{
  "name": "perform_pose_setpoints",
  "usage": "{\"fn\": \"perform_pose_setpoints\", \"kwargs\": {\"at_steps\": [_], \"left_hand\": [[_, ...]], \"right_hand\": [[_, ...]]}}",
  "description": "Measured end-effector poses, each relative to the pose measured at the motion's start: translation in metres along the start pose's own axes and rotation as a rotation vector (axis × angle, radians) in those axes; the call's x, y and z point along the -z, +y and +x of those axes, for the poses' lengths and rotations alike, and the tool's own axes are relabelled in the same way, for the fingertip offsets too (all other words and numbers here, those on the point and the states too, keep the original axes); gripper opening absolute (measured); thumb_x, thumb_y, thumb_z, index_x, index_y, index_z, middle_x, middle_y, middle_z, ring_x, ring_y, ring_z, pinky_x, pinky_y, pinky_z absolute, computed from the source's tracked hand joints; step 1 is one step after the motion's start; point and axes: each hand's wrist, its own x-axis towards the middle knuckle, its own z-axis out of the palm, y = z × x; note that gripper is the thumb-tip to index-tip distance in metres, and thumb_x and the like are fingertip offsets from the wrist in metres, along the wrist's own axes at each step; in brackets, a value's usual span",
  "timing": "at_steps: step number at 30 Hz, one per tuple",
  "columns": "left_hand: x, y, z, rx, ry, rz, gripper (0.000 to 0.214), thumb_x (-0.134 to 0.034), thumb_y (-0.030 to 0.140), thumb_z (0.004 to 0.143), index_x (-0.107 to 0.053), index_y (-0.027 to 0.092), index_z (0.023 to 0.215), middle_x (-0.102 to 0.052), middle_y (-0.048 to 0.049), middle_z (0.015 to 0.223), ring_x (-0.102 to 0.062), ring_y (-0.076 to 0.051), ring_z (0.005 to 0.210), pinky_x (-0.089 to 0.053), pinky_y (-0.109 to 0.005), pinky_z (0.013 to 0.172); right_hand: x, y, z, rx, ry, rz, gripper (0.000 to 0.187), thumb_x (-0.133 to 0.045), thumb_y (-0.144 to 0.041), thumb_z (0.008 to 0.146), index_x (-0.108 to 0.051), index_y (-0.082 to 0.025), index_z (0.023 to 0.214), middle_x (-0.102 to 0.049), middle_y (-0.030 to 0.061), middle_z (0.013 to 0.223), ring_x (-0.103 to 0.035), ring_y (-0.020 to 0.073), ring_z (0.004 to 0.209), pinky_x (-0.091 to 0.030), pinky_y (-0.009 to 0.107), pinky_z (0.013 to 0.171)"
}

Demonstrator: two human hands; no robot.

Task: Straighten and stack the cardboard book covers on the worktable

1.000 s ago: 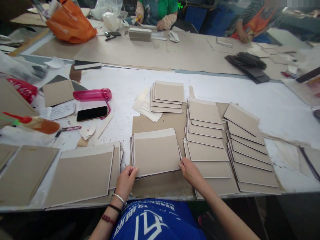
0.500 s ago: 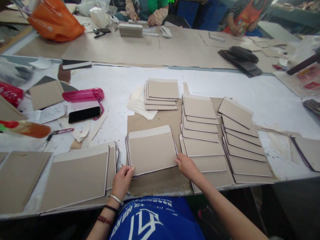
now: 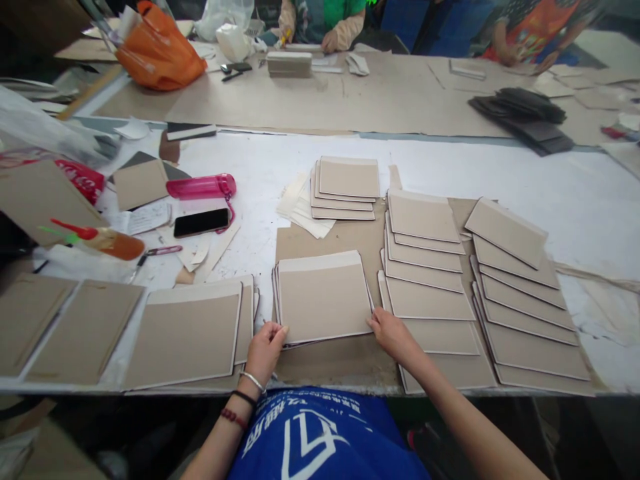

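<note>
A small stack of grey cardboard sheets with white edges (image 3: 324,297) lies on a brown board (image 3: 340,360) at the table's near edge. My left hand (image 3: 265,350) pinches the stack's near left corner, fingers closed on it. My right hand (image 3: 395,337) grips the near right corner the same way. To the right, two fanned rows of the same sheets (image 3: 425,267) (image 3: 525,300) overlap like shingles. Another short pile (image 3: 345,187) sits behind the stack.
Larger cardboard sheets (image 3: 185,337) lie to the left. Beyond them are a black phone (image 3: 201,222), a pink bottle (image 3: 200,187) and a glue bottle (image 3: 100,240). Across the table, other people's hands (image 3: 330,43) work near an orange bag (image 3: 157,50) and dark sheets (image 3: 530,117).
Both hands stay on the stack's near corners. The view has swung slightly, left then back right; the stack itself sits where it was.
</note>
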Motion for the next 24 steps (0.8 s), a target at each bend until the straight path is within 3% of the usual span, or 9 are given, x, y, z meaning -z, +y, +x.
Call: {"fn": "perform_pose_setpoints", "kwargs": {"at_steps": [24], "left_hand": [[-0.0001,0.0034,0.0012,0.028,-0.001,0.005,0.029,-0.046,0.049,0.065,-0.044,0.021,0.056,-0.044,0.0042,0.048,-0.043,-0.014,0.05,-0.034,-0.027,0.053]], "right_hand": [[-0.0021,0.0007,0.0031,0.013,0.003,-0.032,0.012,-0.04,-0.021,0.085,-0.048,-0.016,0.077,-0.059,0.007,0.078,-0.05,0.014,0.068,-0.026,0.023,0.06]]}}
